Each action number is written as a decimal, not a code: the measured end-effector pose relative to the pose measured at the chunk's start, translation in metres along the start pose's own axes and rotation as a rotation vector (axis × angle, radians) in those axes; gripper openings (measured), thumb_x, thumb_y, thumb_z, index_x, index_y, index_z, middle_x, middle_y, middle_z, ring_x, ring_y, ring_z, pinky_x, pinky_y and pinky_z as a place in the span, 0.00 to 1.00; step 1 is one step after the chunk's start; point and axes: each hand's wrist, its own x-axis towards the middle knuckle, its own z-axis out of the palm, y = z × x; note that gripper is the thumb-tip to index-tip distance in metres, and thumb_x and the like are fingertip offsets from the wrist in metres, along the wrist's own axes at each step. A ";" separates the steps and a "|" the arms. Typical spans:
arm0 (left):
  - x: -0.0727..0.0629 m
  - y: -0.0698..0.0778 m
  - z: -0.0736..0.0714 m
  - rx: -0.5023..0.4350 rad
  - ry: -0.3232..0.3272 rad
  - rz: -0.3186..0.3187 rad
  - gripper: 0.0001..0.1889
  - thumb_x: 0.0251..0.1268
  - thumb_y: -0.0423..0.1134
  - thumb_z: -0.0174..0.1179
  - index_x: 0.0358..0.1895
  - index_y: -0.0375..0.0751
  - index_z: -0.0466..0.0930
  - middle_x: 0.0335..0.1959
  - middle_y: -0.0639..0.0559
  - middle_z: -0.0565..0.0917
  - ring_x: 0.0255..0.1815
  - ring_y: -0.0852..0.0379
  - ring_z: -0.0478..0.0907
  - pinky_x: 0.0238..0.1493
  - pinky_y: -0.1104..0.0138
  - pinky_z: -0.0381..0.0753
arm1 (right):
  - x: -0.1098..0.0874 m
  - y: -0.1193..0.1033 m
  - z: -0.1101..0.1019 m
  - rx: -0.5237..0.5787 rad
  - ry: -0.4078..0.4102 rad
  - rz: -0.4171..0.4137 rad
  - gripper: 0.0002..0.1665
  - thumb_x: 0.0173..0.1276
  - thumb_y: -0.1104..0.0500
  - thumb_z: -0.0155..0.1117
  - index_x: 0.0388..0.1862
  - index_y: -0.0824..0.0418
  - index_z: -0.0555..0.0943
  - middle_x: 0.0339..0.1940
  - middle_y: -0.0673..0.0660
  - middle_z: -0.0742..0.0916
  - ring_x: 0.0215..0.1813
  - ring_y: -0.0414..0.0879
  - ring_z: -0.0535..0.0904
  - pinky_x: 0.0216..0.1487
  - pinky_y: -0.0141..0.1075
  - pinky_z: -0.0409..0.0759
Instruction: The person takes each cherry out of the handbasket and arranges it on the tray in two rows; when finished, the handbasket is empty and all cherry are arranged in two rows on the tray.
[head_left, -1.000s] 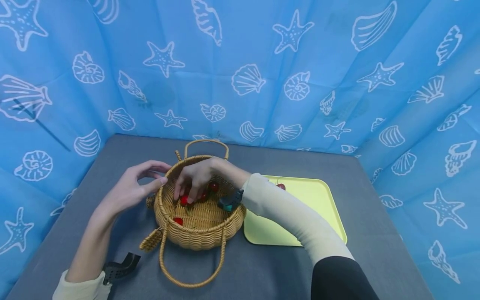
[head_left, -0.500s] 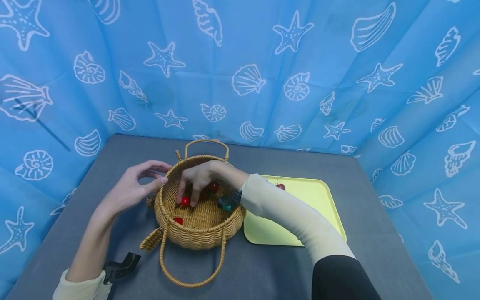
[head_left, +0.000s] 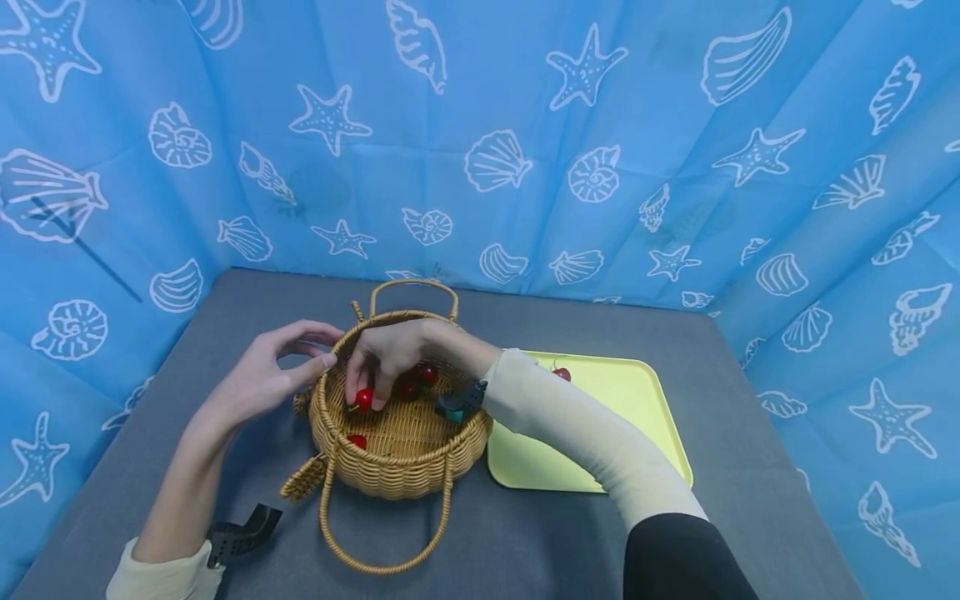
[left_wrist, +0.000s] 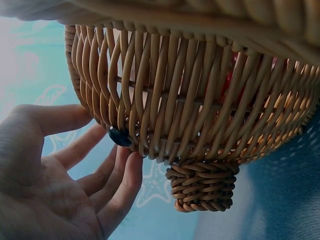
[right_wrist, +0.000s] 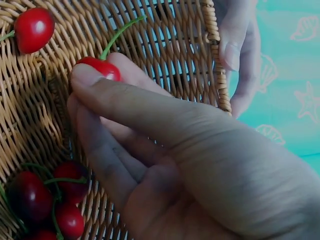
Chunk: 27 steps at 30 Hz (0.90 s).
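Inside the round wicker basket (head_left: 397,482), my right hand (head_left: 393,350) pinches a red cherry (right_wrist: 106,70) between thumb and fingertips. Its green stem points up and away from the thumb in the right wrist view. A single cherry (right_wrist: 35,30) lies apart on the woven bottom, and several darker cherries (right_wrist: 31,196) with stems are bunched below. My left hand (head_left: 270,375) rests at the basket's left side, its fingers (left_wrist: 120,187) lightly bent against the outer wall near a dark round bead (left_wrist: 120,136).
A pale yellow tray (head_left: 637,442) lies right of the basket under my right forearm, with a cherry (head_left: 562,373) near its far edge. One basket handle (head_left: 386,572) flops toward me, another stands behind. A shell-patterned blue curtain (head_left: 480,125) surrounds the grey table (head_left: 540,550).
My right fingers have closed around the cherry on the basket bottom and shifted it slightly left and up. The left hand and basket have stayed in place.
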 end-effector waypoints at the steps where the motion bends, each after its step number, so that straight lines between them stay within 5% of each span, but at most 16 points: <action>1: 0.000 0.000 0.000 -0.001 0.000 0.000 0.21 0.81 0.42 0.63 0.71 0.44 0.80 0.66 0.38 0.85 0.62 0.40 0.83 0.54 0.56 0.83 | -0.002 -0.002 -0.001 0.004 -0.006 -0.012 0.19 0.67 0.69 0.79 0.56 0.61 0.91 0.54 0.58 0.94 0.57 0.43 0.88 0.60 0.31 0.85; 9: 0.001 0.000 0.001 -0.003 0.005 -0.005 0.21 0.81 0.42 0.63 0.71 0.42 0.79 0.66 0.37 0.85 0.62 0.39 0.83 0.51 0.59 0.84 | -0.027 -0.021 -0.016 0.014 0.001 -0.094 0.18 0.70 0.69 0.77 0.58 0.65 0.89 0.51 0.58 0.93 0.55 0.44 0.87 0.58 0.35 0.86; 17: 0.000 0.000 0.001 0.002 0.006 -0.001 0.20 0.81 0.42 0.63 0.70 0.43 0.80 0.65 0.38 0.86 0.61 0.40 0.83 0.54 0.58 0.83 | -0.074 -0.031 -0.030 0.016 0.155 -0.152 0.17 0.72 0.65 0.75 0.59 0.62 0.88 0.51 0.55 0.89 0.51 0.47 0.86 0.53 0.39 0.87; 27: -0.001 -0.001 0.002 0.017 0.018 0.013 0.20 0.81 0.42 0.63 0.70 0.44 0.81 0.63 0.40 0.87 0.60 0.44 0.84 0.55 0.58 0.83 | -0.141 -0.014 -0.027 0.086 0.381 -0.175 0.18 0.75 0.65 0.73 0.61 0.66 0.85 0.55 0.57 0.90 0.57 0.56 0.89 0.61 0.48 0.89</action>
